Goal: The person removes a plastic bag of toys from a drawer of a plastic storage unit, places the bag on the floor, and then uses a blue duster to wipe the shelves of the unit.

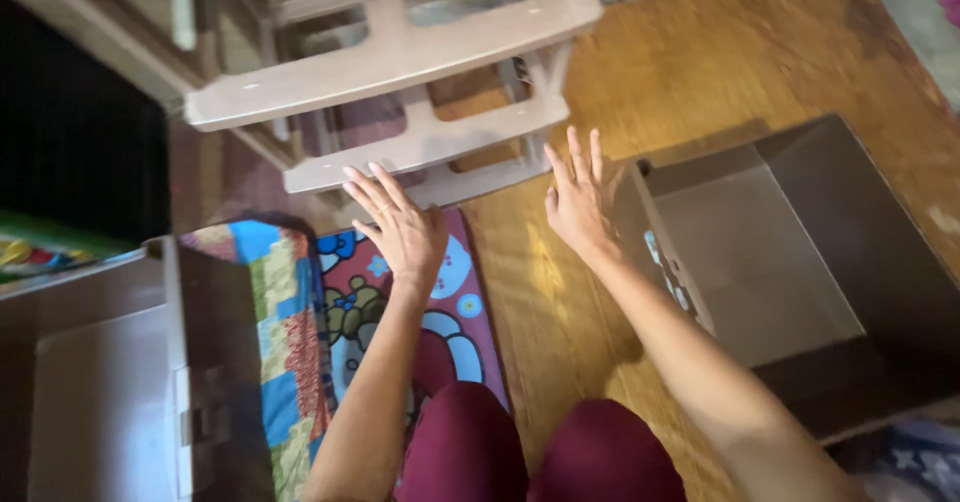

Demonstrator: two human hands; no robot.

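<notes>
Both hands reach forward over a wooden floor (740,72), palms down and holding nothing. The left hand (400,227) hovers above the far end of a colourful cartoon-print mat (350,312), its fingers (375,194) stretched out and slightly spread, the tips close to the lowest slat of a beige plastic chair (400,57). Whether they touch that slat cannot be told from this view. The right hand (578,202) is also wide open, fingers fanned and pointing away from the body, over bare floor between the chair's near corner and the left wall of an open brown box (860,262). It grips nothing; its outer edge lies just beside the box's near-left corner, and contact there is unclear.

The chair lies tipped at the far side of the floor, its slats running crosswise, right in front of both hands. The open brown box sits at the right edge of the floor, empty inside as far as the view shows. A second brown box (100,382) stands at the left edge, just beside a patchwork cloth (275,322) that adjoins the mat. The person's knees in dark red trousers (540,457) rest at the near edge, partly on the mat
</notes>
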